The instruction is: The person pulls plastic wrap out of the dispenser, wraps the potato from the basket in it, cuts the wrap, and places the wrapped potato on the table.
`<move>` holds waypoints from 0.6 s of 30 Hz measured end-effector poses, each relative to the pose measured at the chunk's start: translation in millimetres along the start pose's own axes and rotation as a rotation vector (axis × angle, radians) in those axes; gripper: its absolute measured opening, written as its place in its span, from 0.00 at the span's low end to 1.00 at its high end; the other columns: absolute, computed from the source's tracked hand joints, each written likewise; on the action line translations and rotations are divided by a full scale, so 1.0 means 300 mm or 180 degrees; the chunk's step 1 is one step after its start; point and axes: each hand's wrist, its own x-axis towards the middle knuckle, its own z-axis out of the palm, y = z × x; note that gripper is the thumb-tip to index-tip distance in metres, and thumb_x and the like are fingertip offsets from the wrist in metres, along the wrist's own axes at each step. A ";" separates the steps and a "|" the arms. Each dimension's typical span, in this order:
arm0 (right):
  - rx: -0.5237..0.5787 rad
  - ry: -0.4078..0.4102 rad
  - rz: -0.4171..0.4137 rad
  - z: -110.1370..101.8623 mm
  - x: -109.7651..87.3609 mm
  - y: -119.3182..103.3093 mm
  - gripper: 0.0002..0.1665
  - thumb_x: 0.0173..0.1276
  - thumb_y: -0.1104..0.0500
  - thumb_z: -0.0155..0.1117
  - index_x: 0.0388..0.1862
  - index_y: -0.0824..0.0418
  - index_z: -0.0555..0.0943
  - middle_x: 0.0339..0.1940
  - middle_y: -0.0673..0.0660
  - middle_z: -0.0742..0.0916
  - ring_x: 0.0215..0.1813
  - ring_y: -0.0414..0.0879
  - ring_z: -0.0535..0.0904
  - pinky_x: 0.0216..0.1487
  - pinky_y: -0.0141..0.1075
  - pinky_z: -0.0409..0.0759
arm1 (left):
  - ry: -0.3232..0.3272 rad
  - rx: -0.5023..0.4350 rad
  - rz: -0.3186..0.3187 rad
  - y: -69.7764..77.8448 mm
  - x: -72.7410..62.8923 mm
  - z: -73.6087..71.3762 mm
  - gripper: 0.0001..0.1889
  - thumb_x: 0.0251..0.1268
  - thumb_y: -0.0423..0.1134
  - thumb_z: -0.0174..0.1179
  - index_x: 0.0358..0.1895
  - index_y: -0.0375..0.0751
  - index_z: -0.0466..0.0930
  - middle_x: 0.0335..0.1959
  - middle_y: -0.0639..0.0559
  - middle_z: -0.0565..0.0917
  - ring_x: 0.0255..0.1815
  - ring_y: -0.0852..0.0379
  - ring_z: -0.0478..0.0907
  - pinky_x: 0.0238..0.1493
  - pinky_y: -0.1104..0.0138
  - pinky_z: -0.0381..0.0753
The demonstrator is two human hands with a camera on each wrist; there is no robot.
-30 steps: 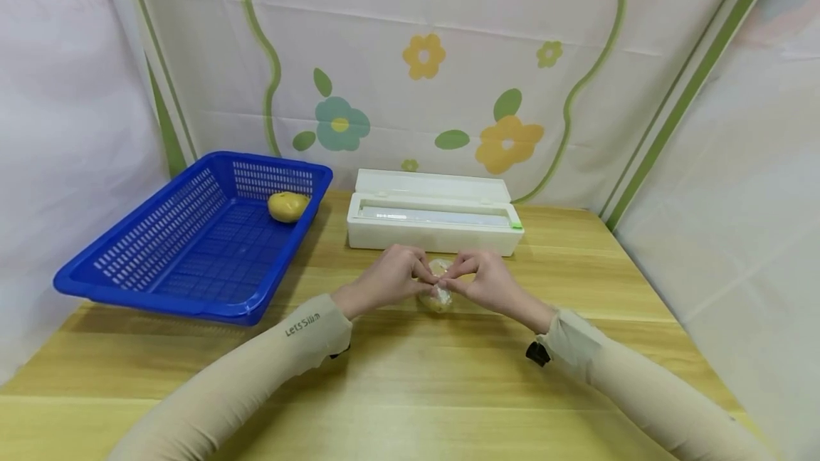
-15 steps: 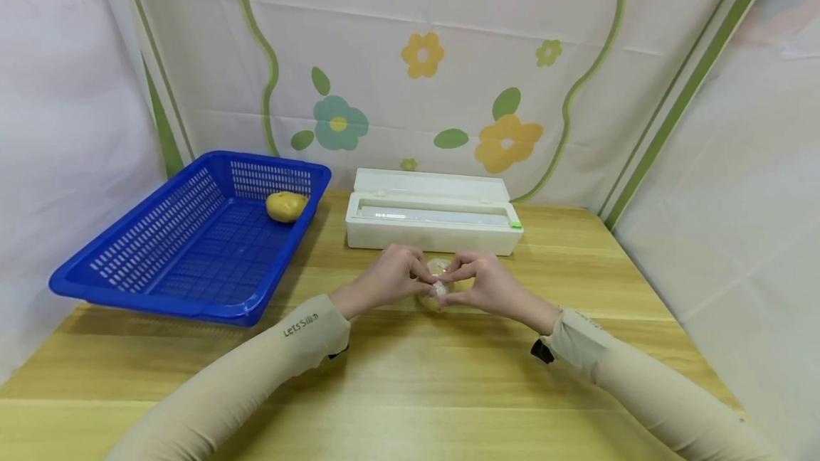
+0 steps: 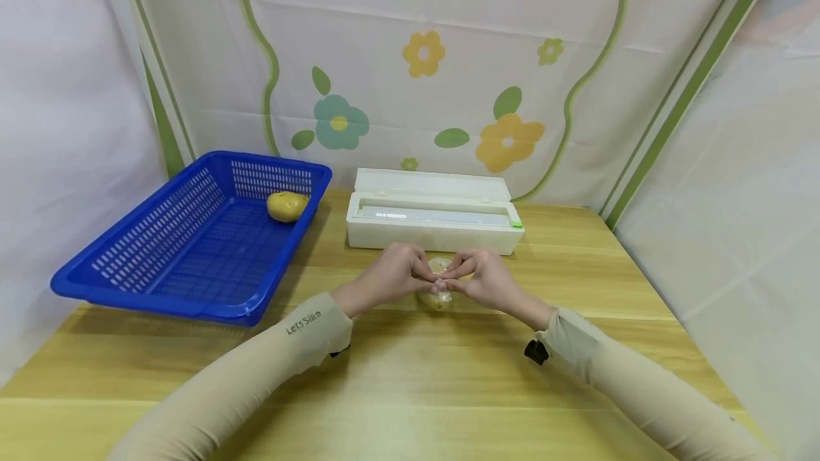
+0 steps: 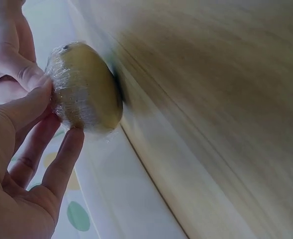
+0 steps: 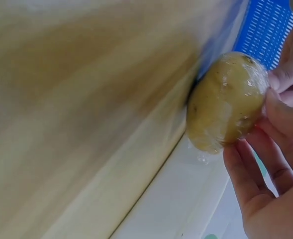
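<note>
A yellow potato [image 4: 94, 89] wrapped in clear cling film [image 4: 62, 92] sits on the wooden table, in front of the white box. My left hand [image 3: 389, 277] pinches the gathered film on top of it between thumb and fingers. From the other side, my right hand [image 3: 488, 282] pinches the same gathered film, its fingertips meeting those of the left. The right wrist view shows film stretched smooth over the potato [image 5: 226, 102], with a loose crinkled bit at its lower end. The fingers hide the top of the bundle.
Behind the hands stands a white cling film dispenser [image 3: 435, 237], lid raised, a roll inside. At the left is a blue plastic basket [image 3: 192, 308] holding another potato [image 3: 287, 206]. Flowered fabric [image 3: 384, 13] hangs at the back, and plain white fabric at both sides.
The right thumb and fingers spread apart half a second ago, then came together again on the film. Both hands keep their place over the potato. Basket and dispenser have not moved.
</note>
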 end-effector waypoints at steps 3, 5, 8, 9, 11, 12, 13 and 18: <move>0.0035 -0.0049 0.0118 -0.012 0.004 0.000 0.04 0.57 0.57 0.77 0.32 0.54 0.91 0.29 0.42 0.86 0.31 0.38 0.81 0.31 0.36 0.80 | -0.0009 0.0009 0.0036 0.002 0.005 0.005 0.06 0.55 0.38 0.74 0.36 0.42 0.91 0.29 0.58 0.82 0.31 0.64 0.77 0.32 0.74 0.78; 0.0081 -0.0091 0.0254 -0.015 0.010 -0.003 0.04 0.59 0.56 0.77 0.31 0.54 0.91 0.29 0.42 0.86 0.31 0.39 0.81 0.30 0.37 0.79 | 0.0015 0.0013 0.0038 0.001 0.002 0.009 0.07 0.54 0.38 0.74 0.36 0.42 0.91 0.29 0.58 0.82 0.30 0.65 0.77 0.31 0.74 0.78; 0.0144 -0.0112 0.0495 -0.016 0.017 -0.008 0.05 0.59 0.55 0.76 0.29 0.55 0.91 0.28 0.42 0.86 0.30 0.41 0.81 0.29 0.38 0.79 | 0.0034 0.0009 0.0030 0.000 -0.002 0.014 0.08 0.54 0.39 0.74 0.37 0.42 0.91 0.29 0.58 0.82 0.30 0.66 0.77 0.30 0.74 0.78; 0.0170 -0.0108 0.0585 -0.015 0.020 -0.009 0.05 0.59 0.56 0.77 0.28 0.55 0.91 0.27 0.43 0.86 0.29 0.42 0.81 0.28 0.38 0.79 | 0.0037 0.0007 0.0024 0.000 -0.003 0.016 0.08 0.55 0.39 0.74 0.37 0.42 0.91 0.29 0.58 0.82 0.29 0.66 0.76 0.30 0.75 0.78; 0.0198 -0.0071 0.0723 -0.014 0.025 -0.014 0.04 0.58 0.57 0.77 0.27 0.55 0.91 0.26 0.44 0.86 0.28 0.43 0.80 0.26 0.38 0.78 | 0.0052 0.0002 0.0013 -0.003 -0.005 0.016 0.08 0.55 0.39 0.74 0.38 0.42 0.91 0.30 0.58 0.82 0.29 0.67 0.76 0.30 0.75 0.78; 0.0209 -0.0050 0.0779 -0.013 0.027 -0.016 0.03 0.58 0.57 0.78 0.27 0.55 0.91 0.26 0.45 0.85 0.27 0.44 0.80 0.25 0.37 0.78 | 0.0060 -0.0005 0.0012 -0.004 -0.005 0.016 0.08 0.55 0.38 0.74 0.38 0.41 0.91 0.30 0.57 0.82 0.29 0.67 0.77 0.29 0.75 0.78; 0.0212 -0.0021 0.0814 -0.011 0.027 -0.018 0.03 0.58 0.58 0.78 0.28 0.55 0.91 0.26 0.45 0.85 0.27 0.44 0.80 0.24 0.37 0.77 | 0.0067 -0.0020 -0.0004 -0.005 -0.006 0.016 0.08 0.55 0.38 0.74 0.38 0.41 0.91 0.30 0.57 0.82 0.29 0.66 0.77 0.29 0.74 0.78; 0.0234 0.0083 0.0609 -0.004 0.015 -0.006 0.03 0.58 0.57 0.77 0.31 0.54 0.91 0.26 0.45 0.85 0.23 0.46 0.77 0.21 0.34 0.73 | 0.0018 -0.0073 -0.0082 -0.013 -0.012 0.009 0.09 0.56 0.39 0.74 0.39 0.41 0.91 0.34 0.54 0.84 0.34 0.60 0.80 0.34 0.72 0.80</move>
